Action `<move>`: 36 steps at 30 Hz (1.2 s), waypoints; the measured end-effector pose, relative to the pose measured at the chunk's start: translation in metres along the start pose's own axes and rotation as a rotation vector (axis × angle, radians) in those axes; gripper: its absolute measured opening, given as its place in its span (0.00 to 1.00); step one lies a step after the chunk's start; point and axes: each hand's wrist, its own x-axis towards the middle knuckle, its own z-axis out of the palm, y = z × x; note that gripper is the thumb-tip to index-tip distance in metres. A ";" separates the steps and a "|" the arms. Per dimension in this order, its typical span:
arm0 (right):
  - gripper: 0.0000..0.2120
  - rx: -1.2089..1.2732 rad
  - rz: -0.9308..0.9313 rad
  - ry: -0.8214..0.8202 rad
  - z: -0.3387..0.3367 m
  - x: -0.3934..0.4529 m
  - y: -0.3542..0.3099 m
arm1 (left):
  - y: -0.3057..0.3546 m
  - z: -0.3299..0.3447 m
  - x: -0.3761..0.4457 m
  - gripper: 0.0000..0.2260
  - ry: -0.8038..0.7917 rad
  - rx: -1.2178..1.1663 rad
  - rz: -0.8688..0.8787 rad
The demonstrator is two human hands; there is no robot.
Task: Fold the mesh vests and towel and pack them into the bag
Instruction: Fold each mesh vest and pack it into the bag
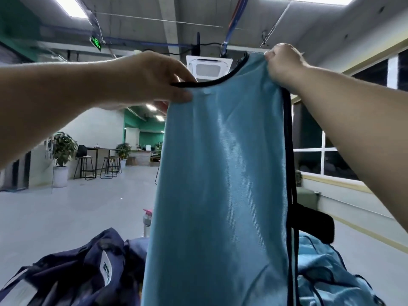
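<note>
Both hands are holding the blue vest aloft, left hand and right hand each with grip pinching a shoulder. Folding is barely starting; more vests at five o'clock, bag at seven o'clock, are waiting.

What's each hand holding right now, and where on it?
Both hold one light blue mesh vest, hanging lengthwise. The left hand pinches its black-trimmed neckline at one shoulder; the right hand grips the other shoulder at the top edge.
</note>
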 end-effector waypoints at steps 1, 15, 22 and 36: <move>0.18 -0.013 0.024 -0.037 0.005 -0.003 0.002 | -0.003 0.004 -0.003 0.12 0.014 -0.072 -0.018; 0.12 -0.128 0.164 -0.630 0.271 -0.160 0.144 | -0.263 0.235 -0.117 0.09 0.030 -0.427 -0.772; 0.17 -0.060 0.337 -0.591 0.354 -0.212 0.187 | -0.343 0.327 -0.147 0.27 0.146 -0.209 -0.902; 0.11 0.281 -0.009 -0.778 0.317 -0.315 0.186 | -0.376 0.365 -0.192 0.22 0.097 0.048 -0.948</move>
